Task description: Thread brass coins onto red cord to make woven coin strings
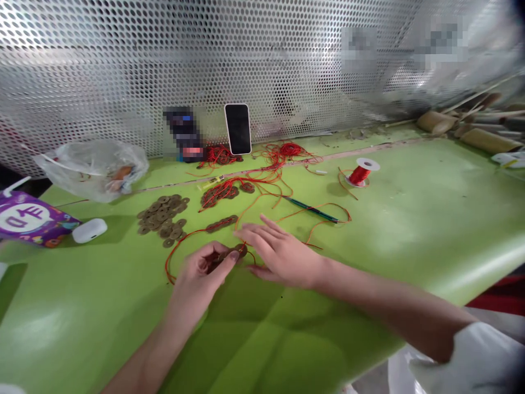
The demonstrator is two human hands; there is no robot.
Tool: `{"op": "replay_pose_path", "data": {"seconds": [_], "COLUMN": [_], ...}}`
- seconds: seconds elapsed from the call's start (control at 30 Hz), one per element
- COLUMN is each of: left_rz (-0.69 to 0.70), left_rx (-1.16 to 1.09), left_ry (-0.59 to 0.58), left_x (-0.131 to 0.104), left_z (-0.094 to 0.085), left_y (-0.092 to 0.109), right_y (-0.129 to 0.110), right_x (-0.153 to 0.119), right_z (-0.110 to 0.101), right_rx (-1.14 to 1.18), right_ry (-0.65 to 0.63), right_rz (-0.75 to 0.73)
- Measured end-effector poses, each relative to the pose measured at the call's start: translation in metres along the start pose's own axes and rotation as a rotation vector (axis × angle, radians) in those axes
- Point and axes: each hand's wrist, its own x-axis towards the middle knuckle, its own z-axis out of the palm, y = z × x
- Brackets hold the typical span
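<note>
My left hand pinches a short row of brown coins with thumb and fingers, low over the green table. Red cord runs through these coins. To their right, my right hand has its fingers stretched out and apart beside the coins and cord. Just behind the hands lies another strung row of coins, with a red cord curving from it to the left. Loose coins are heaped farther left.
Behind are corded coins, a tangle of red cord and an upright phone. A green pen-like tool and red spool lie right. Left are a plastic bag, purple carton and white case.
</note>
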Motion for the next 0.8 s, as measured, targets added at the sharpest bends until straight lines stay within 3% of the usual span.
{"op": "replay_pose_path", "data": {"seconds": [0.1,0.27,0.43,0.6,0.8], "left_rz": [-0.003,-0.041,-0.046,-0.048,-0.057], "left_rx": [0.005,-0.005,-0.003,0.0,-0.022], "left_ry": [-0.017,-0.031,-0.068,-0.079,-0.095], "left_x": [-0.003,-0.007,-0.002,0.0,0.0], "left_z": [0.002,0.006,0.002,0.001,0.0], "left_y": [0.005,0.008,0.003,0.001,0.001], "right_y": [0.002,0.008,0.007,-0.003,-0.007], "right_x": [-0.004,-0.01,-0.008,-0.005,-0.009], "right_z": [0.014,0.009,0.005,0.003,0.002], "right_rx": [-0.037,-0.031,0.089,0.476,0.415], "right_ry": [-0.086,-0.203,-0.184,-0.169,-0.115], "right_rz": [0.051,0.092,0.105,0.353,0.381]}}
